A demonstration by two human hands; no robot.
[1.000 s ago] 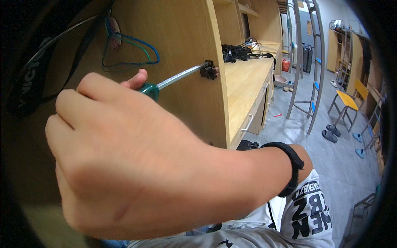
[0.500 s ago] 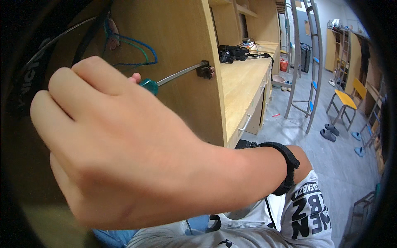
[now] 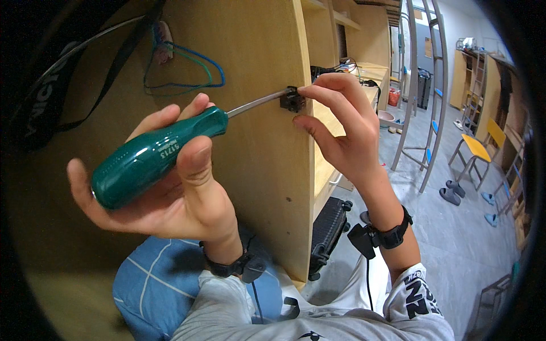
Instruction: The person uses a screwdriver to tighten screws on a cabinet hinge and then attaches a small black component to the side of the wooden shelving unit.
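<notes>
A screwdriver with a fat green handle lies across the palm of my left hand, its thumb and fingers curled around it. The thin metal shaft slants up to the right, and its tip meets a small black fitting on the side of the wooden panel, near the front edge. My right hand is beside that fitting. Its index fingertip is at the fitting's upper right, by the shaft's tip. The right thumb sits lower, apart from the index finger.
Blue and green hangers hang inside the cupboard at left. A black suitcase stands right of the panel, below the desk. Farther right are a metal ladder, a yellow chair and slippers. A blue cushion is beneath me.
My right hand, earlier closed around the screwdriver's handle in the foreground, has moved to the black fitting. My left hand now holds the handle, and the view has shifted slightly.
</notes>
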